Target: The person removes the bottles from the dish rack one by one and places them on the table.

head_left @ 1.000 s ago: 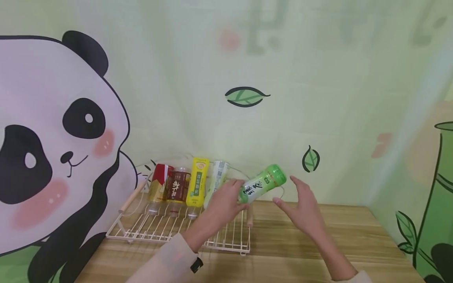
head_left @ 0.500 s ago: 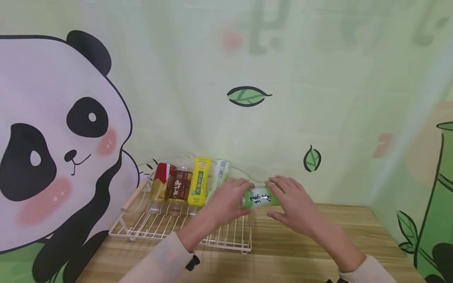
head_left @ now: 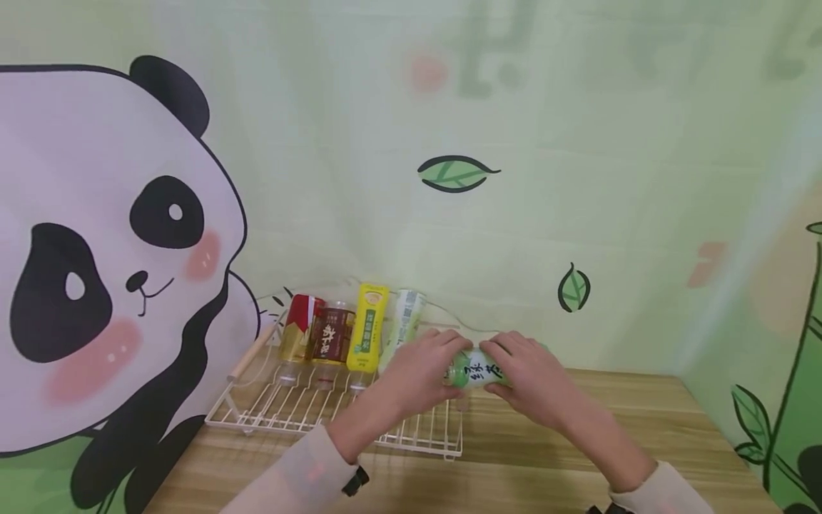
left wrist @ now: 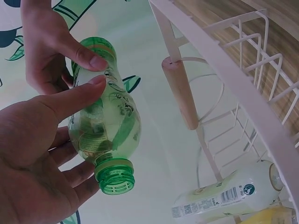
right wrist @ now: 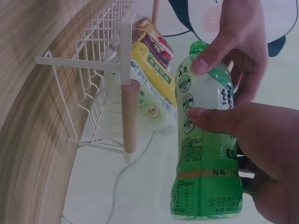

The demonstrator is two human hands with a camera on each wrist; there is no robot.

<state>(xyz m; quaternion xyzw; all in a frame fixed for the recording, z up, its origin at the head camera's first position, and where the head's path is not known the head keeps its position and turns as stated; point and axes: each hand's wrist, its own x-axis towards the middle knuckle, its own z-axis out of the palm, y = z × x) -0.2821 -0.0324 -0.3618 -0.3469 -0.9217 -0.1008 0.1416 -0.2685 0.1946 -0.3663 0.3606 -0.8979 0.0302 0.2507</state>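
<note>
The green bottle (head_left: 477,369) is a clear plastic tea bottle with a green and white label and no cap; its threaded neck (left wrist: 115,176) is open. It is held lying sideways in the lower middle of the head view, just above the right end of the wire rack (head_left: 417,435). The left hand (head_left: 420,371) grips the neck end with curled fingers, and the right hand (head_left: 529,378) grips the bottom end, thumb on top. In the head view both hands hide most of the bottle, so only a part of the label shows. The rack is of thin white wire with a round wooden handle (left wrist: 180,95). Four bottles lie in it side by side: red (head_left: 300,330), brown (head_left: 329,335), yellow (head_left: 366,327) and a pale one (head_left: 404,325). The table (head_left: 642,428) is of light wood grain.
</note>
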